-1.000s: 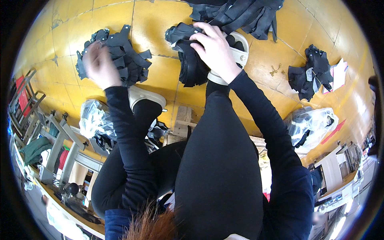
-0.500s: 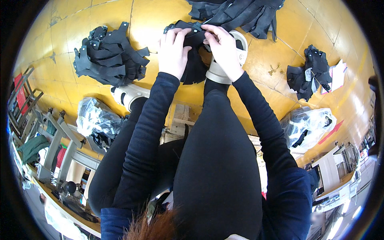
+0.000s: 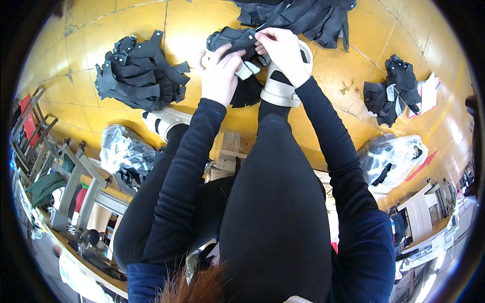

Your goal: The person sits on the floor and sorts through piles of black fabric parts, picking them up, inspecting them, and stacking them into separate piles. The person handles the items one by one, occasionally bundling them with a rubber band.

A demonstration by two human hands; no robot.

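Currently mid-handling: left hand [image 3: 220, 76] and right hand [image 3: 283, 50] both pinch one black strap piece [image 3: 237, 40] with a pale tag, above the pale sandal [image 3: 283, 88]. Left of it, strap pile [image 3: 136, 76]. Next move likely needs steady pinch while working the tag.

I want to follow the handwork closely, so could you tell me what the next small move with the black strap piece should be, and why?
Probably thread or press the pale tab into the black strap piece. Both hands grip it over the raised knee: the left hand pinches beside the tab, and the right hand holds the piece's upper edge. The tab looks loose, though the fingers hide the join.
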